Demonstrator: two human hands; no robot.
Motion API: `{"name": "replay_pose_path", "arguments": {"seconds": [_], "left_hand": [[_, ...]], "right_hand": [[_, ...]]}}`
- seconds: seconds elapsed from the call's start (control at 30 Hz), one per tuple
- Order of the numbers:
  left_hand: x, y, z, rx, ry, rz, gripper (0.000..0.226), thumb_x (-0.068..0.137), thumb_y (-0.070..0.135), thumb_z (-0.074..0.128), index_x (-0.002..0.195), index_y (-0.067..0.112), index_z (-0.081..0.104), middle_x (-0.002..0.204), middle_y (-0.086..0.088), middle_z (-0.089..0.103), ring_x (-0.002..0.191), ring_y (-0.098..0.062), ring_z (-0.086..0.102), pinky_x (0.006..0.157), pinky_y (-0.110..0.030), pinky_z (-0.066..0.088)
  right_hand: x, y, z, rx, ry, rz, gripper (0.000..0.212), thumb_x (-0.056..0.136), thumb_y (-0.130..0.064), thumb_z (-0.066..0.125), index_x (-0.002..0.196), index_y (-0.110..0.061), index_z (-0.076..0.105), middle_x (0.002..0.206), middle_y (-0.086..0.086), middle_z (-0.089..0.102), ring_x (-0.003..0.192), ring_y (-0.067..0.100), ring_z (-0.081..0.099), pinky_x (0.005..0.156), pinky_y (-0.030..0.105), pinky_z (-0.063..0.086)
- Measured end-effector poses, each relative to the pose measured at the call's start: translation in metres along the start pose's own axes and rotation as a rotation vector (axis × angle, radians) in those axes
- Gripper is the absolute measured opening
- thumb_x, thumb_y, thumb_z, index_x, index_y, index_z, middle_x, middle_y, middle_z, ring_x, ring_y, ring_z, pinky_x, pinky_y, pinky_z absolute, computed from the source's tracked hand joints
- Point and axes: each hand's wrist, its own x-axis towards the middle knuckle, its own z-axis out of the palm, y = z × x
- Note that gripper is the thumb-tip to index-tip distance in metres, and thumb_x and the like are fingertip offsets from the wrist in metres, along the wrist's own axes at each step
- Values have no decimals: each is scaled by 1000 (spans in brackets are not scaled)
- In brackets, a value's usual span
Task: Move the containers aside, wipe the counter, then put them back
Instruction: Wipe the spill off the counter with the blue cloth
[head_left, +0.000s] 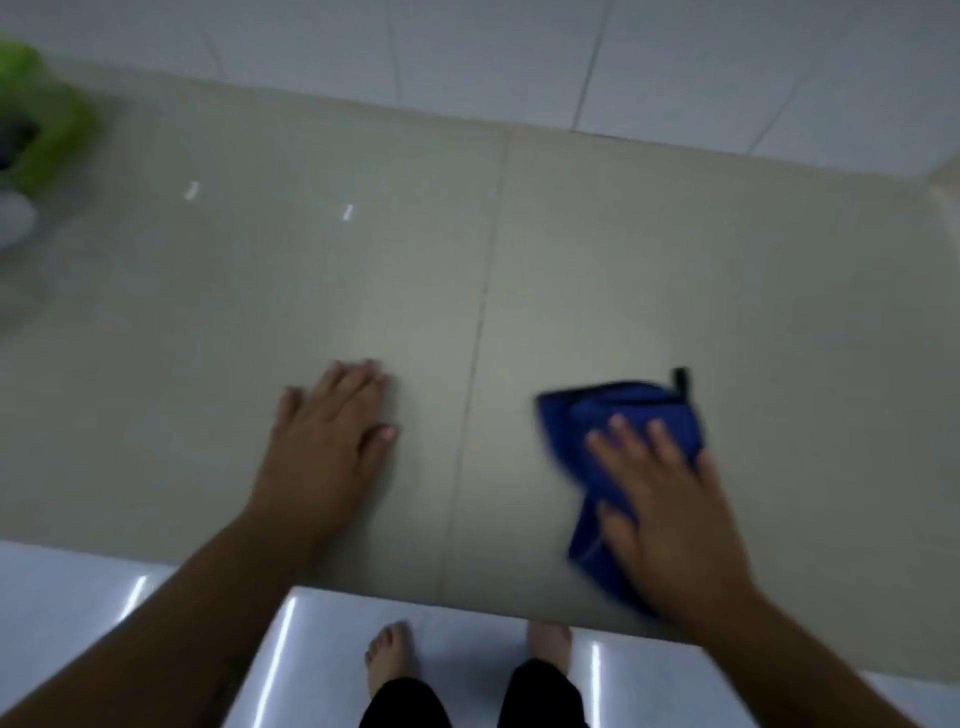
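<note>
A beige tiled counter (571, 249) fills the middle of the head view. My right hand (670, 509) presses flat on a blue cloth (618, 410) near the counter's front right, fingers spread over it. A small black loop sticks out at the cloth's far corner. My left hand (327, 441) lies flat on the counter left of the centre seam, fingers together, holding nothing. A blurred green container (47, 130) stands at the far left edge, with something pale and grey just in front of it.
A white tiled wall (675, 67) rises behind the counter. The counter's front edge runs across the bottom, and below it lie a glossy white floor (311, 649) and my bare feet (389, 654).
</note>
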Motion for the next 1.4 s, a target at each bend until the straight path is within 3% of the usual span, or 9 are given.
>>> {"name": "replay_pose_path", "arguments": {"seconds": [0.13, 0.23, 0.47, 0.67, 0.77, 0.87, 0.97, 1.1, 1.4], "left_hand": [[-13, -21, -4, 0, 10, 4, 60, 92, 52, 31, 144, 24, 39, 154, 3, 33, 145, -17, 22, 114, -56, 12], [-30, -58, -12, 3, 38, -88, 58, 93, 54, 31, 145, 28, 36, 155, 6, 31, 146, -15, 19, 113, -58, 5], [-63, -136, -58, -217, 160, -335, 51, 99, 47, 35, 145, 24, 36, 154, 1, 34, 144, -20, 24, 117, -53, 14], [-61, -132, -77, -432, 11, -243, 57, 93, 46, 51, 143, 20, 42, 145, -5, 47, 131, -23, 45, 110, -34, 31], [-65, -106, -64, -218, -190, 35, 76, 80, 73, 36, 145, 34, 34, 150, 10, 39, 136, -15, 36, 109, -38, 31], [-65, -90, -57, -36, -246, 205, 79, 75, 78, 31, 146, 42, 28, 151, 18, 31, 137, -13, 27, 104, -42, 28], [-57, -91, -59, 5, -258, 252, 75, 76, 74, 47, 143, 43, 31, 143, 16, 38, 129, -15, 34, 101, -40, 32], [-48, -81, -66, 26, -384, 263, 42, 82, 65, 52, 114, 38, 54, 104, 15, 60, 97, -11, 54, 83, -34, 42], [-35, -110, -89, -541, -616, 33, 15, 88, 44, 62, 98, 33, 64, 92, 15, 67, 84, 0, 61, 80, -25, 51]], "right_hand": [[105, -22, -13, 119, 85, 461, 59, 96, -44, 24, 153, -33, 12, 162, -4, 5, 148, 27, 2, 116, 59, 3], [180, -77, -17, 158, 62, 481, 61, 95, -46, 24, 153, -31, 11, 163, -4, -1, 148, 29, -3, 115, 59, -2], [149, -250, 5, -26, -55, -365, 66, 88, -50, 39, 150, -37, 22, 162, -8, 10, 148, 26, 5, 114, 57, 1], [29, -241, 23, -102, -232, -957, 59, 80, -47, 57, 138, -38, 46, 156, -15, 26, 149, 18, 5, 116, 53, -1], [14, -228, 13, 80, -241, -810, 51, 90, -54, 48, 138, -37, 46, 154, -20, 30, 148, 10, 1, 117, 48, -4], [8, -220, 5, 222, -136, -550, 40, 89, -42, 53, 128, -35, 54, 143, -17, 47, 142, 13, 27, 115, 50, 21], [-6, -197, 1, 158, -16, -161, 46, 81, -52, 58, 122, -32, 56, 129, -12, 57, 118, 14, 50, 96, 42, 45], [-33, -186, 5, 130, 2, 18, 39, 77, -54, 64, 108, -29, 61, 96, -12, 64, 85, 13, 59, 71, 31, 44], [20, -176, -36, 634, -236, 203, 9, 87, -34, 67, 89, -29, 59, 81, -10, 64, 74, 3, 58, 60, 22, 39]]}}
